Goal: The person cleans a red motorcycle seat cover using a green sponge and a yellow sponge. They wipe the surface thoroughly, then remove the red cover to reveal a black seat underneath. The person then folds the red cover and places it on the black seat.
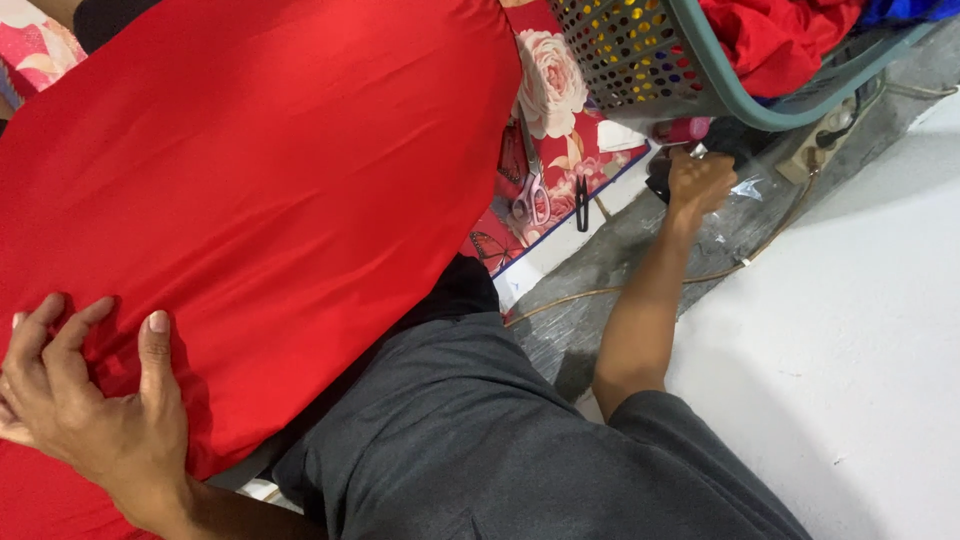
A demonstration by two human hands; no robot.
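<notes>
Two hands are seen working well apart. The left hand [85, 405] is pressed palm-down on a large red cloth [250, 190] near its lower left corner, fingers spread and slightly curled so that the fabric is bunched beneath them; the cloth spreads up and rightward from that grip. The right hand [698, 183] is stretched out to the floor beside a perforated laundry basket [640, 55], closed around something small and hard to make out, by clear plastic wrap [748, 190]. Scissors [532, 195] lie on a floral mat [560, 130] between cloth and basket.
</notes>
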